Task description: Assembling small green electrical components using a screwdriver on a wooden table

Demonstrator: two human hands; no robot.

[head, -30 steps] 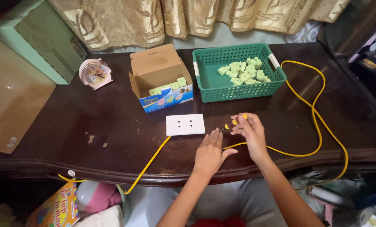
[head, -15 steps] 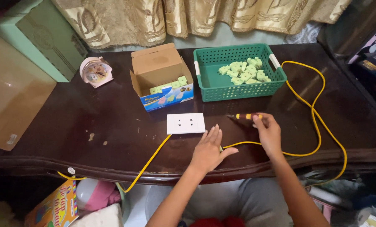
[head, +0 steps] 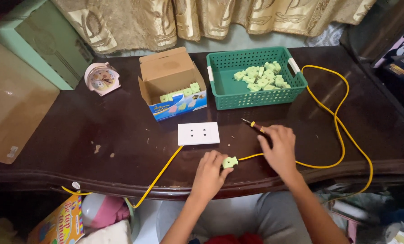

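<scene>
Green plug (head: 229, 162) sits at the near edge of the dark wooden worktop (head: 120, 135), pinched in the fingertips of the left hand (head: 209, 174), whose grip is narrow and closed on it. A yellow cable (head: 342, 135) runs from the plug rightward, passes under the right hand (head: 279, 148), loops wide over the right side of the worktop and ends beside the green basket. The right hand lies palm down with its grip closed over the handle of a screwdriver (head: 252, 124), whose dark tip points up and left, clear of the fingers. Just left of that tip lies a white socket plate (head: 198, 133), flat, with a second yellow cable (head: 159, 177) leaving its near left corner and dropping over the worktop edge. Farther back stands an open cardboard box (head: 170, 81) holding pale green plugs, and right of it, close by, the green basket (head: 224, 88) with a heap of the same. Far left, a small pink alarm clock (head: 101, 78) leans near a mint-green box (head: 39, 43)
</scene>
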